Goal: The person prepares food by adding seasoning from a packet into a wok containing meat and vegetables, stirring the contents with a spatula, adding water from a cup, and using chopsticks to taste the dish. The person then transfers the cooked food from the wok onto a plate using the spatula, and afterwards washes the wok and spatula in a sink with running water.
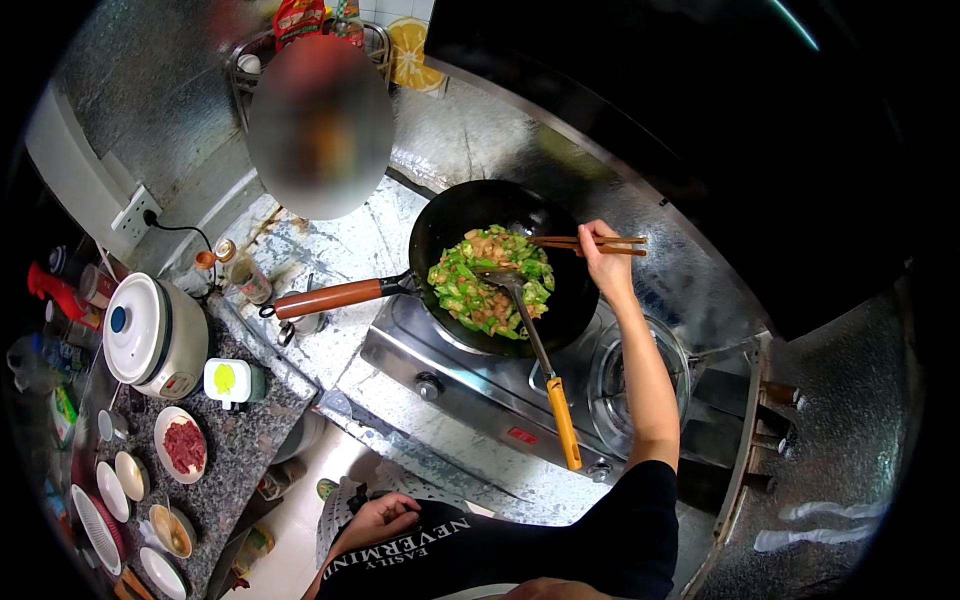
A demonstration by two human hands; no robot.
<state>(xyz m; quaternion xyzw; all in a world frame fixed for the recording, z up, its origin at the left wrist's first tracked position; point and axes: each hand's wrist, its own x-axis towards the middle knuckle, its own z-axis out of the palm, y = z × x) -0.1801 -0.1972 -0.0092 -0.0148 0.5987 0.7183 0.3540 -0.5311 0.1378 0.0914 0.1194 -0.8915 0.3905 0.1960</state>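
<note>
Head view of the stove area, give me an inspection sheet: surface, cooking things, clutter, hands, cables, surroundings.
Surface: steel gas stove on foil-covered counter.
Job's things: black wok with a brown handle holds green vegetable pieces with meat; spatula with a yellow handle rests in it.
Clutter: white rice cooker, plate of raw red meat, small bowls on speckled granite worktop.
Grippers: right hand holds brown wooden chopsticks over the wok; left hand rests at the body, empty.
Cables: black cord plugged into white wall socket.
Surroundings: foil-lined walls.
</note>
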